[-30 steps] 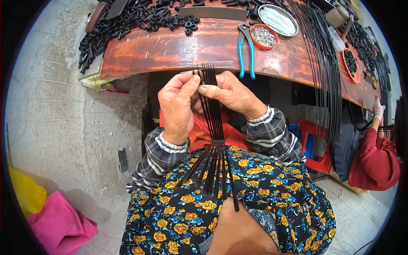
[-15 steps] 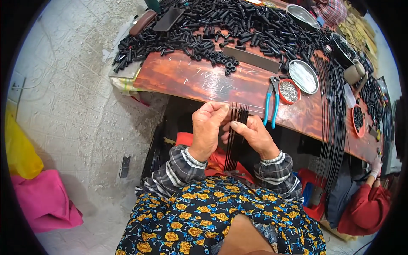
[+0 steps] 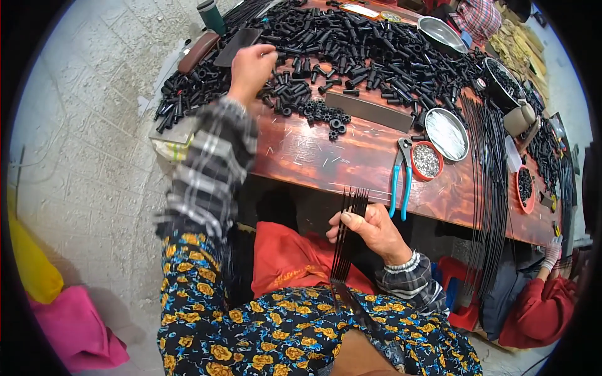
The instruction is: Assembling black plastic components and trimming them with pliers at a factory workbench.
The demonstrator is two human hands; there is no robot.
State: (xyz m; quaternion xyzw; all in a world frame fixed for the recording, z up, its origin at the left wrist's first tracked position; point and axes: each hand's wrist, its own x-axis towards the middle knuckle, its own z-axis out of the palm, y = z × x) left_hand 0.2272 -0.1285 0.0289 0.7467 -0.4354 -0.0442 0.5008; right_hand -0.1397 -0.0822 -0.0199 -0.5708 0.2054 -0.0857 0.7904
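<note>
My right hand (image 3: pixel 376 232) holds a bundle of thin black rods (image 3: pixel 342 250) upright above my lap, thumb pressed across them. Their upper ends fan apart slightly near the table edge, and their lower part runs down over my flowered apron. Stretched out to the far left, my left hand (image 3: pixel 249 70) is over a large pile of black flanged plastic tubes (image 3: pixel 351 47), beside a dark flat phone-like slab (image 3: pixel 238 47). Its fingers are curled and partly hidden; whether anything is in them I cannot make out.
On the reddish wooden table (image 3: pixel 282 147) lie blue-handled pliers (image 3: pixel 401 178), a red bowl of small metal pieces (image 3: pixel 426 161) and a metal dish of white slivers (image 3: pixel 446 135). Long black rods (image 3: pixel 489 188) hang over the edge. At right sits a co-worker in a red sleeve (image 3: pixel 542 307).
My left hand has left the rod bundle and moved far up and left to the tube pile. My right hand still grips the rods, now slightly lower in view.
</note>
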